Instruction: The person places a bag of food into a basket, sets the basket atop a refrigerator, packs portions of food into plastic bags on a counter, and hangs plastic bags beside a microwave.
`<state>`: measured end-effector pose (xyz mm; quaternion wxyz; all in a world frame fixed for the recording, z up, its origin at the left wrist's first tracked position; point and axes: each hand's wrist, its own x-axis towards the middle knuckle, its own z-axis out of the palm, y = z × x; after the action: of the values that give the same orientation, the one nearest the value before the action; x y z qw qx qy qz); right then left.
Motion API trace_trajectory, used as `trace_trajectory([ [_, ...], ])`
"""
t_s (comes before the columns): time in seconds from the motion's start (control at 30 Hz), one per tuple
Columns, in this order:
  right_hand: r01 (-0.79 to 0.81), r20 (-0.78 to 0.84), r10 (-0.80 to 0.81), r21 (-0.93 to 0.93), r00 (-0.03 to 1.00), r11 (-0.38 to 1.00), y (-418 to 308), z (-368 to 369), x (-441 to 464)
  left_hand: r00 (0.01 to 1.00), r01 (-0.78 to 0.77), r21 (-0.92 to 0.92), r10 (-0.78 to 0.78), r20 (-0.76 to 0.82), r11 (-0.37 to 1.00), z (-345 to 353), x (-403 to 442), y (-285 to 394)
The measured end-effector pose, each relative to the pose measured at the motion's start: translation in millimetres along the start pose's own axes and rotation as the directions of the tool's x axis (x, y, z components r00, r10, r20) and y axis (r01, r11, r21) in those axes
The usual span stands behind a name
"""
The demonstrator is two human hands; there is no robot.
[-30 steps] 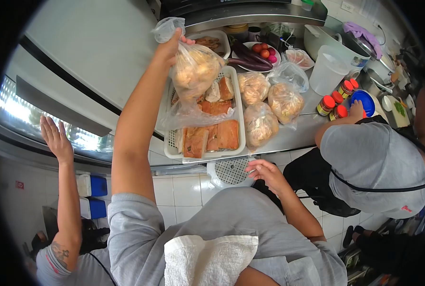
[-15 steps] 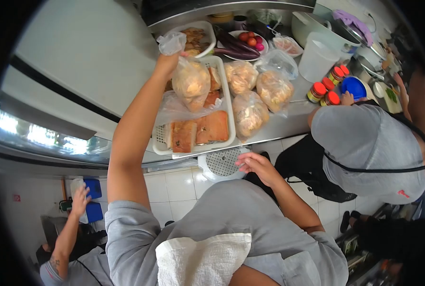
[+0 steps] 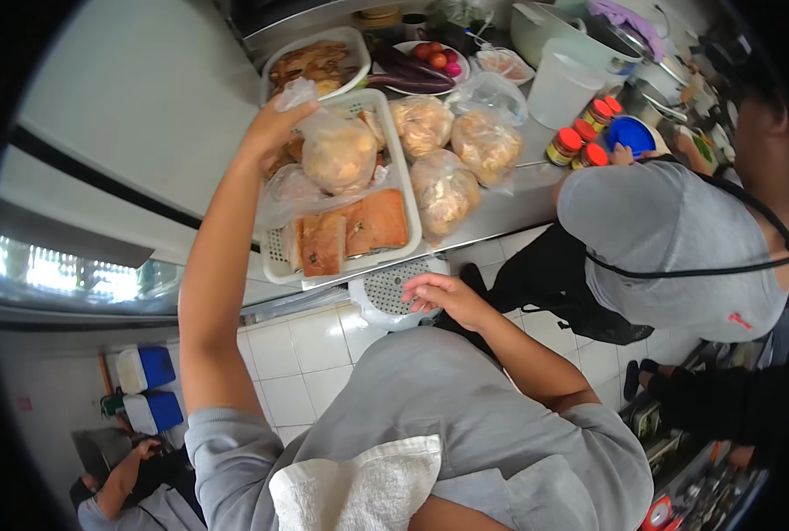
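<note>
My left hand (image 3: 273,130) grips the gathered neck of a clear plastic bag (image 3: 341,159) of pale yellowish food pieces. That bag rests over the far part of a white perforated tray (image 3: 399,168), its neck slanting left toward my fingers. Slabs of brown-skinned meat (image 3: 377,221) lie in the near part of the tray, with loose clear plastic (image 3: 288,196) beside them. In front of my body, my right hand (image 3: 438,294) hangs open and holds nothing, above a white stool (image 3: 385,292) with a perforated seat.
Three similar filled bags (image 3: 447,190) stand right of the tray. Behind are a basin of brown food (image 3: 319,66), eggplants (image 3: 412,75) and a plate of red vegetables. Red-lidded jars (image 3: 564,146) sit near a co-worker (image 3: 669,239) at right, whose hand touches a blue bowl (image 3: 631,135).
My left hand has dropped a little leftward and the bag's neck now slants more. The view has shifted slightly. A person at lower left has lowered a raised hand.
</note>
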<state>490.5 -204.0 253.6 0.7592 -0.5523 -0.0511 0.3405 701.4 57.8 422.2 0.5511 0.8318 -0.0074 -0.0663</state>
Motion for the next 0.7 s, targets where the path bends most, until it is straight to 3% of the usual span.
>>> trace_trajectory([
  [0.07, 0.009, 0.037, -0.009, 0.011, 0.999, 1.0, 5.7, 4.1, 3.2, 0.997, 0.003, -0.067, -0.008, -0.081, 0.998, -6.7, -1.2, -3.7],
  [0.3, 0.058, -0.06, -0.059, -0.013, 0.996, 0.998, 5.5, 4.4, 3.1, 0.997, -0.021, -0.156, 0.009, -0.075, 0.987, -23.3, 0.1, -20.4],
  [0.47, 0.065, -0.137, -0.066, -0.008, 0.988, 0.998, -14.6, -34.8, 12.9, 0.992, 0.091, -0.203, -0.108, -0.071, 0.975, -17.7, -8.4, -8.7],
  [0.6, 0.225, -0.196, -0.227, -0.033, 0.954, 0.974, -52.9, -55.3, 45.2, 0.984, 0.147, -0.296, -0.169, -0.05, 0.944, -11.2, -11.9, -5.5],
  [0.67, 0.246, -0.316, -0.246, -0.041, 0.916, 0.969, -82.8, -48.7, 67.1, 0.98, 0.198, -0.462, -0.189, 0.068, 0.864, -11.7, -8.7, -8.3],
  [0.7, 0.304, -0.342, -0.307, -0.064, 0.888, 0.95, -101.0, -41.2, 77.1, 0.98, 0.192, -0.464, -0.19, 0.052, 0.865, -11.8, -9.0, -8.5],
])
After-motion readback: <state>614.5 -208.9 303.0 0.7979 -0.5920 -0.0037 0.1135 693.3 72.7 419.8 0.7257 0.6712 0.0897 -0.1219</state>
